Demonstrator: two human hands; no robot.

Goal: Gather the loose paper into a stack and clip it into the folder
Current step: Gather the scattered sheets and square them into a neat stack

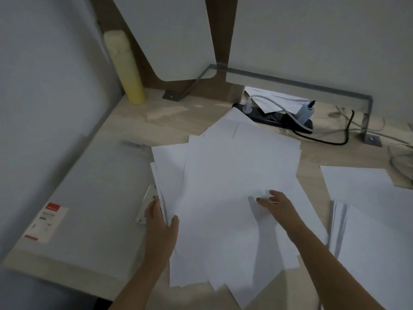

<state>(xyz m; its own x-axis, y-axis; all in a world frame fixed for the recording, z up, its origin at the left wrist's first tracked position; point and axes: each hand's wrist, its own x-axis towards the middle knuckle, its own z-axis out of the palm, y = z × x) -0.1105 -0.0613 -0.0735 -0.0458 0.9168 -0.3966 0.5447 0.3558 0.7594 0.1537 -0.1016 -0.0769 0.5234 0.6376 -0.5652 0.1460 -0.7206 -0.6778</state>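
Note:
A loose, fanned pile of white paper sheets covers the middle of the wooden desk. My left hand grips the pile's left edge, thumb on top and fingers under the sheets. My right hand rests on top of the pile with its fingers curled, pinching up a small crease of the top sheet. A grey folder with a red and white label lies flat on the left; its metal clip shows beside the left hand, partly hidden by paper.
More white sheets lie at the right edge of the desk. A black power strip with plugs and cables sits at the back, under a grey metal stand. A yellow bottle stands in the back left corner.

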